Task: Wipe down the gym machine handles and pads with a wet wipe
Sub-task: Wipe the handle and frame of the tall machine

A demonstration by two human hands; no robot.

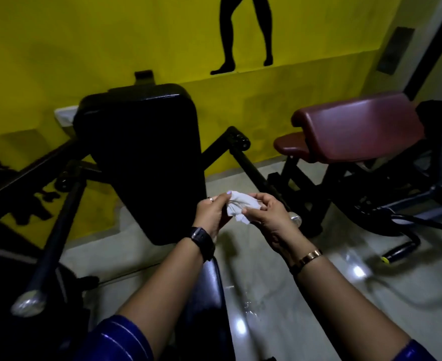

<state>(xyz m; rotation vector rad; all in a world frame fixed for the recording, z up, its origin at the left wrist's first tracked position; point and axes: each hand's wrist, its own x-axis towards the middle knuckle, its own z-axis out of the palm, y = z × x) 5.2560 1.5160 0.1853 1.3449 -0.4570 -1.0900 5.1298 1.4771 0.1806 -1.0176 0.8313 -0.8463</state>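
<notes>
Wipe [240, 205] sits bunched between left hand [210, 216] and right hand [269, 217], fingers [223, 198] pinching it; tall black pad [141, 142] stands beyond, nearer left.

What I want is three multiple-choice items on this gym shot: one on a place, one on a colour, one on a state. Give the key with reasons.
1. Where is the wet wipe?
A. on the floor
B. between the left hand and right hand
C. draped over a bar

2. What colour are the bench pads at right?
A. maroon
B. blue
C. white

3. What state is the wipe in?
A. spread flat
B. crumpled
C. sealed in a packet

Key: 1 B, fingers of both hands pinch it in the air; 2 A, both pads show dark red; 3 B, it is bunched, with ragged edges hanging.
</notes>
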